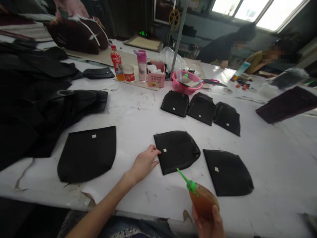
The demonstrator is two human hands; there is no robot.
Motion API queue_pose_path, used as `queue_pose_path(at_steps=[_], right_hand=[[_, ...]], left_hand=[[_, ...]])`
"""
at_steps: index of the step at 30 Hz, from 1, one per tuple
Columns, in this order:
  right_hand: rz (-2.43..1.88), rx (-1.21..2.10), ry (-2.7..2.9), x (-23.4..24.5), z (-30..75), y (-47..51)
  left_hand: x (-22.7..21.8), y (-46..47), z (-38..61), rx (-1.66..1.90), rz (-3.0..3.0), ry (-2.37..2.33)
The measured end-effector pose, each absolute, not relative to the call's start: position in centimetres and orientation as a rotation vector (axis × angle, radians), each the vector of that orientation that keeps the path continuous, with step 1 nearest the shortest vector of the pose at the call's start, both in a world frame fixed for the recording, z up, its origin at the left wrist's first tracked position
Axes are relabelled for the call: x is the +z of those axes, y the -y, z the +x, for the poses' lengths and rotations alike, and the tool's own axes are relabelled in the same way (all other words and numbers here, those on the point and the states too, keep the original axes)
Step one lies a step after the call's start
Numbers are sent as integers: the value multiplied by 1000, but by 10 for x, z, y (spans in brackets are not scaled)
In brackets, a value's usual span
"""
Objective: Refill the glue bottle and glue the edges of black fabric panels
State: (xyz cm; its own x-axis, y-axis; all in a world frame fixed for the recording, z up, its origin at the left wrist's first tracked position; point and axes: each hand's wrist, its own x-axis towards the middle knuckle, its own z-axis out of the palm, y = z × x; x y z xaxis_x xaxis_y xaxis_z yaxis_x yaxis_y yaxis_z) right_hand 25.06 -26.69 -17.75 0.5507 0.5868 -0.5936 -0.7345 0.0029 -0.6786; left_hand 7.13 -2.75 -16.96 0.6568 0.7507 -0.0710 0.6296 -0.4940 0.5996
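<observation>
Several black leather-like pieces with a curved end and a small pale square lie flat on the white table. My left hand (146, 162) has its fingertips at the straight left edge of the middle black piece (178, 152), holding it by that edge. Gripped in my right hand (208, 219) is a squeeze bottle (204, 200) of amber liquid with a green nozzle. Its tip points up and left, near the lower edge of the middle piece. Another black piece (228, 173) lies to the right, and a larger one (89, 155) to the left.
A heap of black material (44, 109) covers the left side. Behind stand a red-labelled bottle (116, 62), a jar (129, 73), a pink-lidded bottle (142, 67), a pink box (156, 79) and a pink basket (187, 88). Other people work across the table.
</observation>
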Motion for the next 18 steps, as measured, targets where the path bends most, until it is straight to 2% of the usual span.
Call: queue_pose_path(at_steps=[7, 18], right_hand=[[-1207, 924, -133, -174, 239, 261], [-1285, 1055, -183, -204, 273, 276]], left_hand=[[-169, 22, 88, 204, 2471, -1074], [-178, 5, 127, 244, 2585, -1129]])
